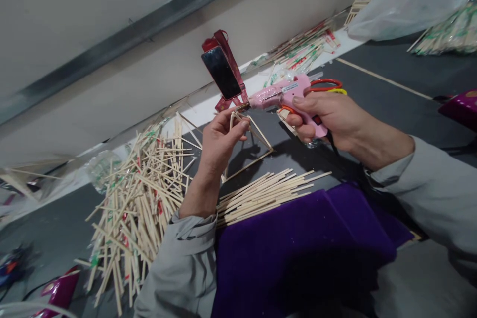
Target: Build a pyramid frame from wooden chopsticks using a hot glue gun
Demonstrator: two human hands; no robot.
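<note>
**While a thin stick frame (261, 134) is pinched, a glue gun (276, 95) is held at its top**

Because the left side is occupied by a pile of loose sticks (141, 194), little room is offered there; by the left hand (219, 144), the frame's top is gripped between thumb and fingers; the frame is judged light, stiff along its sticks but fragile at the joints, so it is best taken softly near a corner; behind it a phone (221, 73) is propped; nearer, a row of sticks (268, 191) is laid along the edge of a purple cloth (290, 243); by the right hand (333, 117), the gun's smooth handle is enclosed with curled fingers; whether wood is touched by its tip cannot be told; wider room is found farther right, over the dark tabletop (380, 109).
</note>
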